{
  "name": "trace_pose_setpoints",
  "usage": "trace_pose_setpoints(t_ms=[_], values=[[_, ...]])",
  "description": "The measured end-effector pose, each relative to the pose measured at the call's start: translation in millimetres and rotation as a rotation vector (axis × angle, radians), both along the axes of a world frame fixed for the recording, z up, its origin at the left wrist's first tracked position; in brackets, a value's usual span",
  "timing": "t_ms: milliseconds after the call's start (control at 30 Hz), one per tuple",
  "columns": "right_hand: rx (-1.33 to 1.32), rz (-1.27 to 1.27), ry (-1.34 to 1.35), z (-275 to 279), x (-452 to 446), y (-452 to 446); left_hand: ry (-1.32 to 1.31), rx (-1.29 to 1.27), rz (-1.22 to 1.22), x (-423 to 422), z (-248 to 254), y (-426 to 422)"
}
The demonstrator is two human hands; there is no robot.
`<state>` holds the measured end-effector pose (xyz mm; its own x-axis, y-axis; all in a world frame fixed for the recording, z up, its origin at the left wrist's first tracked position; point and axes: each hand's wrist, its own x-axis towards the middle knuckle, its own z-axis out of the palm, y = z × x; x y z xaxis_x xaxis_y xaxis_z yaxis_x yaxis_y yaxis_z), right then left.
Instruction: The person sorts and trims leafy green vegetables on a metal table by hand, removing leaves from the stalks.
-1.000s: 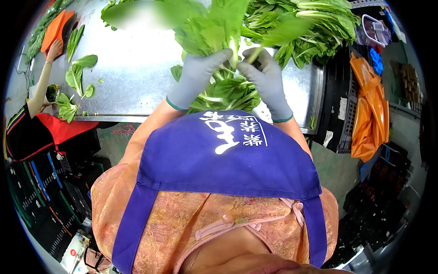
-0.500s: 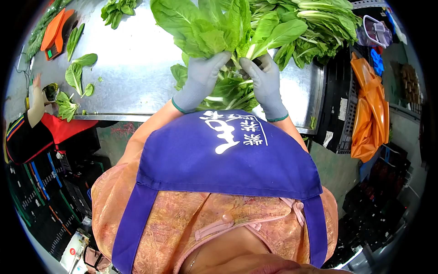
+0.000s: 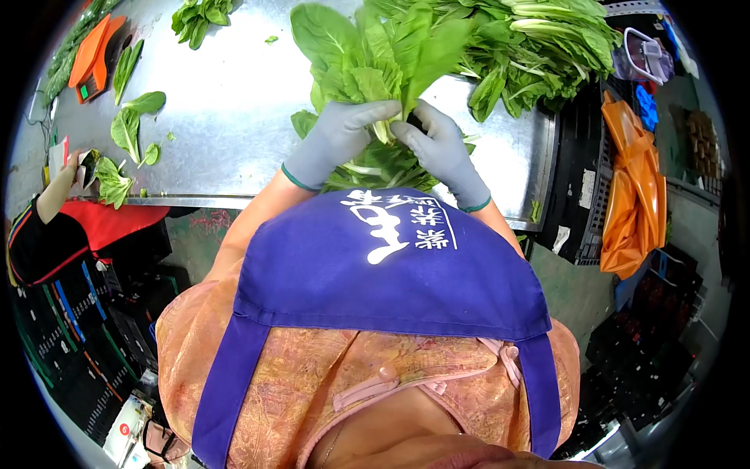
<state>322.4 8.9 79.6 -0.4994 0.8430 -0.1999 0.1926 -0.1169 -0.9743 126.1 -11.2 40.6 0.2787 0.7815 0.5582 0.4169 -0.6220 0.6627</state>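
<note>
A bunch of leafy greens (image 3: 367, 59) stands upright in front of me, leaves pointing away and pale stem base towards my body. My left hand (image 3: 340, 134), in a grey glove with a green cuff, is closed around its lower left side. At the stem base, my gloved right hand (image 3: 444, 148) pinches the greens from the right; its fingertips are partly hidden. One leaf (image 3: 439, 55) on the right of the bunch is smeared by motion. Beneath both hands lie more loose greens (image 3: 387, 166) on the metal table, close to my apron.
A large pile of greens (image 3: 539, 47) covers the table's back right. Loose leaves (image 3: 129, 131) and an orange scale (image 3: 95, 59) are at the left. A co-worker's arm (image 3: 58, 187) reaches in there. Black crates (image 3: 582, 180) and an orange plastic bag (image 3: 631, 187) stand right.
The bunch has come nearer and more upright, and the leaf that stuck out right has swung in against it. Both hands have shifted slightly. The co-worker's hand at left now holds something.
</note>
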Motion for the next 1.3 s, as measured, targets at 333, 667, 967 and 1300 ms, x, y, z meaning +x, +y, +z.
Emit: trace_pose_setpoints(t_ms=[333, 667, 967, 1300], values=[[0.238, -0.025, -0.142, -15.1, 4.7, 8.5, -0.789, -0.753, -0.121, -5.0, 0.6, -6.6], [0.686, -0.332, -1.079, -88.2, 74.7, 108.2, -1.106, -0.962, -0.261, -13.8, 7.9, -1.5], [0.174, -0.418, -0.164, -71.7, 71.6, 83.8, -0.777, -0.85, 0.006, -18.1, -8.5, -1.0], [0.026, -0.303, 0.134, -10.4, 31.1, 33.8, -0.773, -0.594, -0.051, 8.6, 5.4, 1.7]])
